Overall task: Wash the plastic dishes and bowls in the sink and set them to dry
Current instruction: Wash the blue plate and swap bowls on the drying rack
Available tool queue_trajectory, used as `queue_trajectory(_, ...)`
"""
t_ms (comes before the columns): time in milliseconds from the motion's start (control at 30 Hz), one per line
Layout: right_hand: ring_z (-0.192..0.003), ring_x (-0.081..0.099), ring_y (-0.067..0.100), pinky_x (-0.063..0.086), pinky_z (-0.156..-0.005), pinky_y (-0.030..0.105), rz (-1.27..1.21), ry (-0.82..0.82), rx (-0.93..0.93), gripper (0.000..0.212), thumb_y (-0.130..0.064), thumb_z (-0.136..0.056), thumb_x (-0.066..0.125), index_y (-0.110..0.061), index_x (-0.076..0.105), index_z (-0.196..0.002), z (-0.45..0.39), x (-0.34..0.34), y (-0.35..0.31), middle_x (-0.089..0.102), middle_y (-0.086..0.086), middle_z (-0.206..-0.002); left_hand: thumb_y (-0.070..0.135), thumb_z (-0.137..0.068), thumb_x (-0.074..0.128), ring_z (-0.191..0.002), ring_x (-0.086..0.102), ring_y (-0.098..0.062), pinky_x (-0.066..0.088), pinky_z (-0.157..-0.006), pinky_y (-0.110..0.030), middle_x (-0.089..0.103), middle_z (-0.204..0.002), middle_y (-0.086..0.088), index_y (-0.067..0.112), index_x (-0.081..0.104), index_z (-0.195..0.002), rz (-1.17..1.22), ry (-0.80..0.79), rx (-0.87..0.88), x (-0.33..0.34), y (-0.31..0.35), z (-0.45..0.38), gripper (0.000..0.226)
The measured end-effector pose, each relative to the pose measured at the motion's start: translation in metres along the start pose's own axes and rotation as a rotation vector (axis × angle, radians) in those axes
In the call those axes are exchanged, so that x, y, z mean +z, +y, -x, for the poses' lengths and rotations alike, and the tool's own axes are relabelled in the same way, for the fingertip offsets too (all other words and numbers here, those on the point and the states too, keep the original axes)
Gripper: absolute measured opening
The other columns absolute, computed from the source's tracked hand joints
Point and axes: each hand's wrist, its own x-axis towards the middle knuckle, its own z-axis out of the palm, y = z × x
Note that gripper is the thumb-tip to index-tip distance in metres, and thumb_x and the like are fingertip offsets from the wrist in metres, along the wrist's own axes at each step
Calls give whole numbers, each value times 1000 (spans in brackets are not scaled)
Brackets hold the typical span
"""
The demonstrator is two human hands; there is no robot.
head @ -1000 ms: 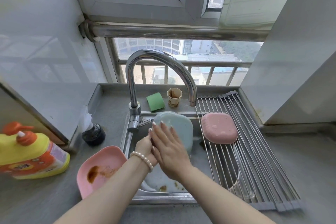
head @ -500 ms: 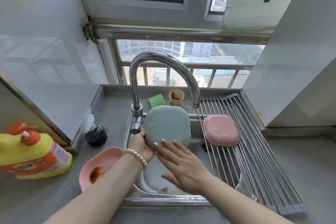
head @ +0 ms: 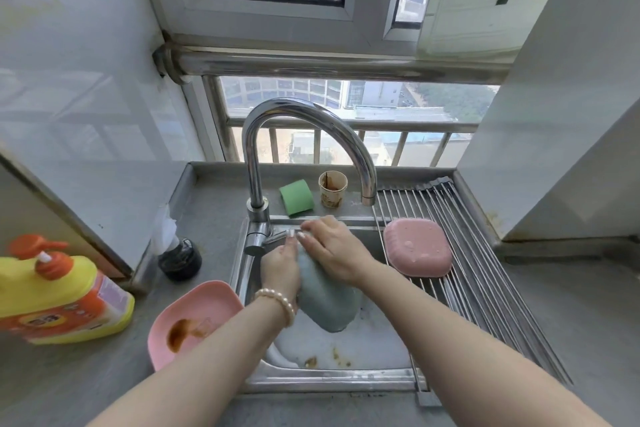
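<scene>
Over the sink [head: 332, 383], the left hand [head: 280, 270] grips the blue-green plastic dish [head: 327, 302] by its edge while the right hand [head: 334, 250] lies flat across its back (wet, light, stiff, probably slippery), so a rim hold seems safest

Both hands are covering the upper half of the blue-green dish [head: 327, 302] over the sink [head: 332, 380]; which face is turned up is not readable. The left hand [head: 280, 269] is hiding its own fingertips behind the dish edge, so the grip is unclear. The right hand [head: 334, 250] is masking the tap lever [head: 273, 238] tip. The left forearm is cutting across the pink bowl [head: 194, 319] rim. The detergent bottle [head: 52, 291] is running off the left edge, label blurred. Print on the paper cup [head: 332, 189] is too small to read. The black pot [head: 180, 259] is partly hiding under white plastic.
</scene>
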Motion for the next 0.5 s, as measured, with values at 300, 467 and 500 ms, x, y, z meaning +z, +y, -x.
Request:
queue_trajectory(300, -106, 58, 33, 47, -94, 41, -850, 392, 908, 41, -42, -89, 39, -9, 63, -96, 0, -2, 36, 64, 16, -110, 44, -77, 73, -78, 63, -25, 54, -81, -45, 66, -76, -6, 10, 63, -68, 296, 43, -206, 11, 12, -6, 37)
queue_trajectory(467, -97, 61, 34, 51, -88, 46, -991, 708, 986, 42, -44, -95, 46, -7, 57, -112, 15, 39, 1, 62, 17, -110, 53, -80, 69, -70, 62, -25, 55, -75, -38, 62, -66, -2, 10, 57, -58, 226, 151, -155, 30, 8, 20, 50)
queue_trajectory(500, -95, 61, 33, 52, -87, 45, -1025, 698, 1004, 41, -44, -93, 51, -10, 53, -116, 18, 47, -8, 59, 16, -110, 51, -82, 68, -64, 59, -21, 53, -67, -34, 60, -62, -1, 9, 57, -56, 187, 149, -115, 33, 8, 26, 50)
